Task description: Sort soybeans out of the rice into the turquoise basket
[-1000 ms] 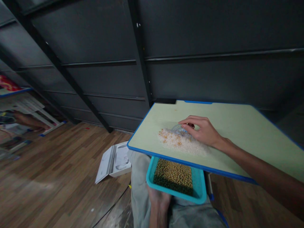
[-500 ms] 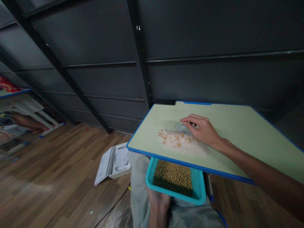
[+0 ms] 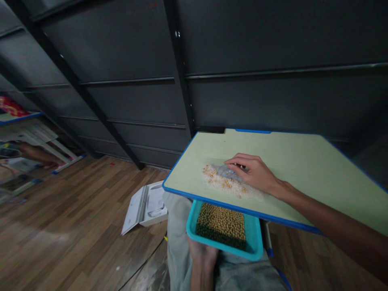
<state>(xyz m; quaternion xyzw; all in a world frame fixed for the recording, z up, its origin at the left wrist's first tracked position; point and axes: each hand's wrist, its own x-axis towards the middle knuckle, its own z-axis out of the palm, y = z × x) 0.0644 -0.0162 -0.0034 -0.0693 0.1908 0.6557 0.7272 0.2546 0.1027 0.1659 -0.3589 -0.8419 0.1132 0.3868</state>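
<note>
My right hand [image 3: 253, 171] is over the table, thumb and fingertips pinched on a clear, rounded piece of plastic [image 3: 226, 171] whose exact kind I cannot make out. That piece lies against a spread heap of white rice [image 3: 216, 184] with yellowish beans or kernels mixed in. Below the table's front edge, my left hand [image 3: 202, 248] supports a teal plastic tray [image 3: 254, 242] from underneath; its fingers are hidden by the tray. Round, tan beans [image 3: 226, 220] fill much of the tray, the nearer ones in shadow.
The pale-green table [image 3: 297, 169] has a blue edge, and a flat black object [image 3: 212, 129] lies at its far left corner. An open white box [image 3: 151, 202] and a black cable [image 3: 142, 266] are on the wooden floor. A dark panelled wall [image 3: 273, 40] stands behind.
My right hand has moved slightly toward me and left, bringing the clear plastic piece from behind the rice onto its far part. The tray and my left hand have hardly moved.
</note>
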